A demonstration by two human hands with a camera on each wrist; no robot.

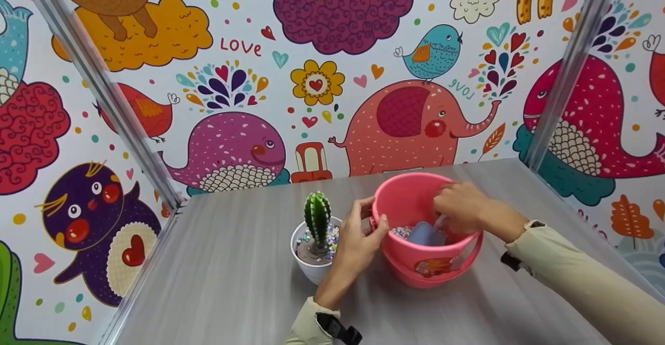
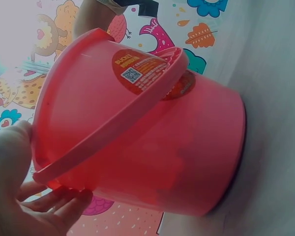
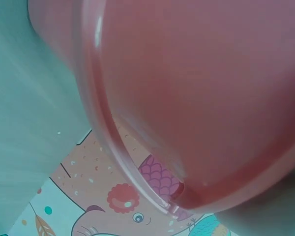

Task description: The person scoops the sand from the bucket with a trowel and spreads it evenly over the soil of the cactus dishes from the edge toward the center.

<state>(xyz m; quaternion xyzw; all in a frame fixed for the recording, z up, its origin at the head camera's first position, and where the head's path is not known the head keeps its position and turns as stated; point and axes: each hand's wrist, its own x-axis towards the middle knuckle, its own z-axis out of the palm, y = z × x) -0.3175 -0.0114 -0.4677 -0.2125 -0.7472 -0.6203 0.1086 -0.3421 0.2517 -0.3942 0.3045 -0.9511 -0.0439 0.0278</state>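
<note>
A pink bucket (image 1: pixel 402 194) stands on the table with its handle hanging down the front. My left hand (image 1: pixel 356 243) grips the bucket's left rim, thumb on the near edge; the left wrist view shows the fingers (image 2: pixel 76 209) against the bucket wall (image 2: pixel 137 167). Inside the bucket, my right hand (image 1: pixel 462 207) holds a blue-grey scoop (image 1: pixel 427 234) by its pale handle. The scoop's blade sits among small multicoloured beads (image 1: pixel 401 232). In the right wrist view the bucket wall (image 3: pixel 187 78) fills most of the picture and the right hand's fingers are hidden.
Just left of my left hand, a green cactus (image 1: pixel 317 220) stands in a white pot (image 1: pixel 307 269) with coloured beads on a brownish surface. The grey table (image 1: pixel 228 262) meets patterned walls (image 1: pixel 317 121) at the back and sides, with metal posts (image 1: pixel 111 95) in the corners.
</note>
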